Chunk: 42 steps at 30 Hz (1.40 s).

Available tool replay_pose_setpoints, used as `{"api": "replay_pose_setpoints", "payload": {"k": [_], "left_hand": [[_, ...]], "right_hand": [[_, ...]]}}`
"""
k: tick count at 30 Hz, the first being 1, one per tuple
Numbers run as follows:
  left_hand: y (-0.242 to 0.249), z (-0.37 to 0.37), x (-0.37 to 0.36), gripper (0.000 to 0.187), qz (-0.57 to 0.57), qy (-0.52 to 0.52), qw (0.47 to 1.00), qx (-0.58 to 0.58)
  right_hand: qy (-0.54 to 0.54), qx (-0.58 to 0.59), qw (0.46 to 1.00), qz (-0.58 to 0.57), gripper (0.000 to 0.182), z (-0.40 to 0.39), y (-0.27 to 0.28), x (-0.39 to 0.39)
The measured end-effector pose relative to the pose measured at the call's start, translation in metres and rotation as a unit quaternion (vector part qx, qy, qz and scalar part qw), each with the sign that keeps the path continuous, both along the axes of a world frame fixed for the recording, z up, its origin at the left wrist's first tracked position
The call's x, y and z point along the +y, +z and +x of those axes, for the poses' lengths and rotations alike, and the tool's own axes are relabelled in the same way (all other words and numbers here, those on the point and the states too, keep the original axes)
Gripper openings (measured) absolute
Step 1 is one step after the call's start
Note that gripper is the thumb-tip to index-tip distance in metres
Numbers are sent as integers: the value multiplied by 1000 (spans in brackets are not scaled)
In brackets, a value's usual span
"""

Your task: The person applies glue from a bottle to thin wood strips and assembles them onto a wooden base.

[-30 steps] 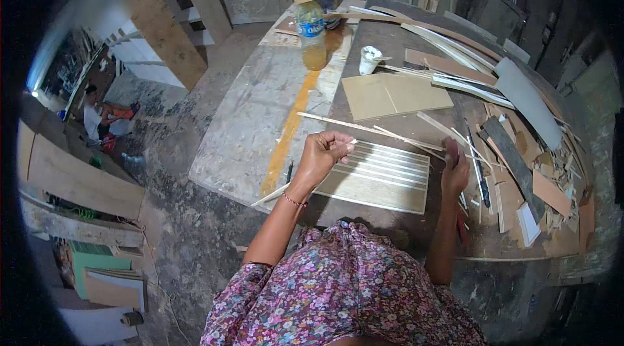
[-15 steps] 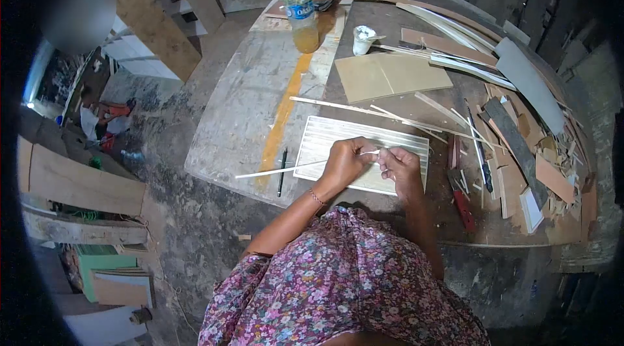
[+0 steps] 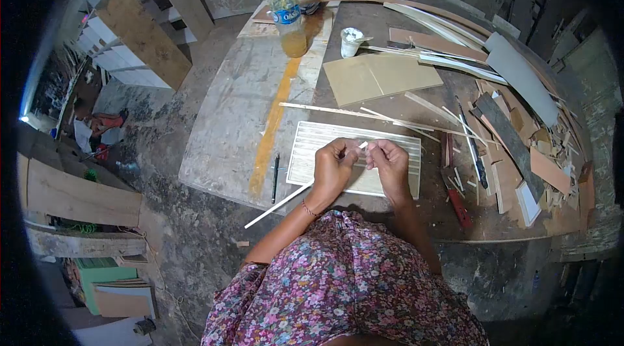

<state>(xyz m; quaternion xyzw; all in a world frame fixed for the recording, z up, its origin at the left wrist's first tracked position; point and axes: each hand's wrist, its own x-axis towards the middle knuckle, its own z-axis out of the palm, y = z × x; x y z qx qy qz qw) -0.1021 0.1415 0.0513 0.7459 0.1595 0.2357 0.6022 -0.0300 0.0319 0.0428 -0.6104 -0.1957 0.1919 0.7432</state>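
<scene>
My left hand (image 3: 333,165) is closed around a thin pale wooden strip (image 3: 279,206), whose long end slants down to the left past the table edge. A white tip of it shows between my fingertips. My right hand (image 3: 390,163) is pinched at that short end, its fingertips close to those of my left. Beneath both hands lies a flat rectangular panel (image 3: 318,135) with pale slats and a light border, partly covered by the hands. A dark pen (image 3: 275,178) rests left of the panel.
Behind the panel are loose thin strips (image 3: 325,110), a tan board (image 3: 380,77), a white cup (image 3: 351,42) and a bottle of yellowish liquid (image 3: 289,27). To the right lie a red-handled tool (image 3: 459,208) and heaped wood offcuts (image 3: 556,144). A person (image 3: 97,128) sits low at far left.
The strip's long end has swung downward, from over the table to beyond its edge. Both hands remain together over the panel, tilted differently. The whole view has shifted slightly.
</scene>
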Motion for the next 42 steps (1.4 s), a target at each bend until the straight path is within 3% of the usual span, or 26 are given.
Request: {"api": "replay_pose_setpoints", "payload": {"k": [9, 16, 18, 19, 20, 21, 23, 26, 29, 32, 37, 42], "left_hand": [[8, -2, 6, 11, -63, 7, 998, -8], [7, 5, 3, 12, -71, -15, 997, 3], [3, 10, 3, 11, -48, -43, 997, 47], [1, 14, 3, 10, -36, -56, 996, 68], [0, 19, 1, 10, -34, -63, 995, 69], [0, 23, 0, 9, -33, -70, 994, 72], [1, 29, -3, 9, -35, -83, 993, 73], [6, 40, -6, 10, -52, -100, 991, 65], [10, 47, -7, 11, -70, -106, 990, 57], [15, 51, -5, 11, -84, -99, 990, 52], [19, 52, 2, 8, -107, -67, 991, 32], [18, 43, 2, 7, -78, -45, 995, 38]], "right_hand": [[49, 179, 976, 112, 15, -2, 13, 5], [55, 70, 996, 31, 13, 8, -2, 0], [-62, -154, 984, -70, 15, 27, -15, -15], [-118, -263, 950, -121, 16, 40, -22, -25], [-226, -375, 861, -259, 20, 56, -26, -40], [-320, -467, 729, -384, 26, 71, -33, -57], [-408, -463, 581, -531, 35, 99, -63, -86], [-396, -358, 593, -603, 42, 101, -68, -98], [-333, -233, 699, -588, 39, 119, -89, -115], [-376, -390, 729, -418, 37, 120, -87, -104], [-188, -257, 925, -204, 40, 22, 22, -32], [-148, -275, 934, -175, 38, 7, 19, -2]]}}
